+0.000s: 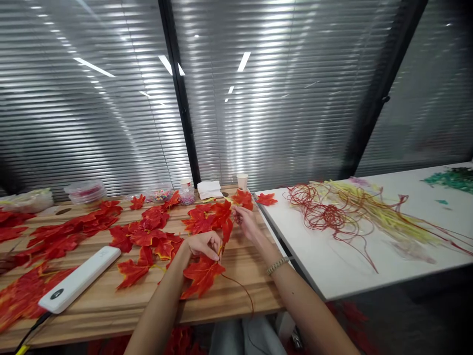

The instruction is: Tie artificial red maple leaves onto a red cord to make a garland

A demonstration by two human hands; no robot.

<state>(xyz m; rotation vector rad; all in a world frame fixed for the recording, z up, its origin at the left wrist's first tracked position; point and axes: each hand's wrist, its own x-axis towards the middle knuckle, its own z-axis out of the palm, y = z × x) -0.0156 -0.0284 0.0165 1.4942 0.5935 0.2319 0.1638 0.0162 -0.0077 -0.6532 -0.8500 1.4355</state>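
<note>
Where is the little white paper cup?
In the head view, the paper cup stands at the far edge of the wooden table, by the window blinds, just right of the folded white tissue.

No legible text, brand or number anywhere. White power bank (79,279) on table (236,296): small dark oval mark near one end, faint mark near other end, both too small to read. Paper cups (242,180) at back: markings blurred, unreadable.
</note>
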